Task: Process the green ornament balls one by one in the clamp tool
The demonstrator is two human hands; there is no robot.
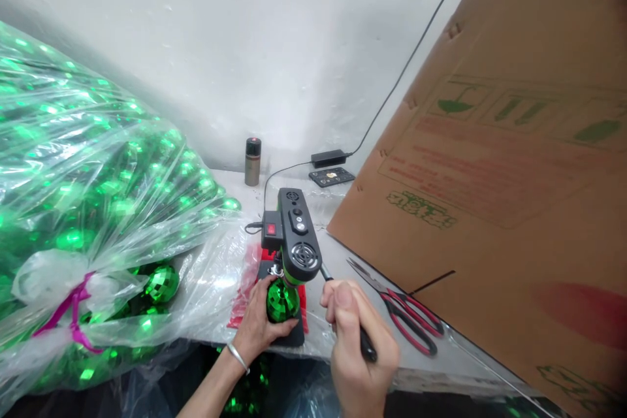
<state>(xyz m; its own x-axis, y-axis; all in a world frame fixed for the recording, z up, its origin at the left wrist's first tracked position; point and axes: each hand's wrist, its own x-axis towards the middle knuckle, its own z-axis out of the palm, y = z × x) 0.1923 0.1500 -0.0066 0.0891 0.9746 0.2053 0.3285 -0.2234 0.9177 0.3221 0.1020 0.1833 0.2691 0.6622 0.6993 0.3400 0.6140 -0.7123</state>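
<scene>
A shiny green faceted ball (282, 304) sits under the head of a small black bench press machine (296, 228). My left hand (258, 317), with a silver bangle at the wrist, curls round the ball from the left and below. The fingers of my right hand (360, 333) are wrapped round the black-ended lever (367, 345) on the machine's right side. Red material (240, 313) lies under the machine's base. To the right of my right hand lie red-and-black scissors (406, 313), blades pointing up and left.
At left bulges a clear plastic bag (112, 163) of green balls, tied with a pink ribbon (73, 310). A large cardboard box (490, 163) leans at right. Behind the machine stand a bottle (253, 162), a power adapter (328, 157) with cable, and a phone (332, 176).
</scene>
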